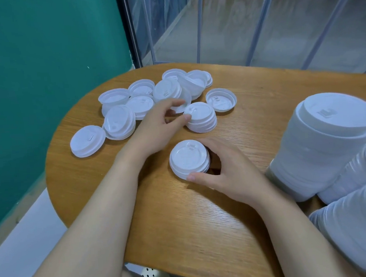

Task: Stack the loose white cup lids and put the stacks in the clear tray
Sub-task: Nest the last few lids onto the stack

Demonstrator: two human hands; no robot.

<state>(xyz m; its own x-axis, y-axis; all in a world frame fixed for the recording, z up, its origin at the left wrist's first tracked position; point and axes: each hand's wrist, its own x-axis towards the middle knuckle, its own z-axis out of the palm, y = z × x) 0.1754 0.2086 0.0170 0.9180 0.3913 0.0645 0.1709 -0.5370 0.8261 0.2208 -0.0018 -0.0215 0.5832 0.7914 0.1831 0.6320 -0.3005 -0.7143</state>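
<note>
**Lids gathered by hand on a wooden table**

A short stack of white lids (189, 159) stands at the centre of the rounded wooden table (183, 224), top side up, gripped by the right hand (227, 174): the thumb presses its near rim and the fingers curl round its far side at about three o'clock. At twelve o'clock from it a second short stack (201, 117) rests on the wood, and the left hand (158, 129) reaches across to it, thumb tip touching its left edge while the other fingers curl over a lid (181, 103) just behind; whether they actually pinch that lid is hard to tell through the blur. From ten to twelve o'clock the loose lids (132, 103) lie scattered and overlapping, some top up, some upturned, with one lid (87, 141) lying apart at nine o'clock and an upturned lid (221, 99) alone at one o'clock. At three o'clock, at the table's right edge, a tall stack of lids (323, 142) stands with further long stacks (358, 224) lying beside and below it; the clear tray cannot be made out around them. A teal wall (45, 82) fills the left, and clear plastic strip curtains (235, 21) hang beyond the table's far edge.
</note>
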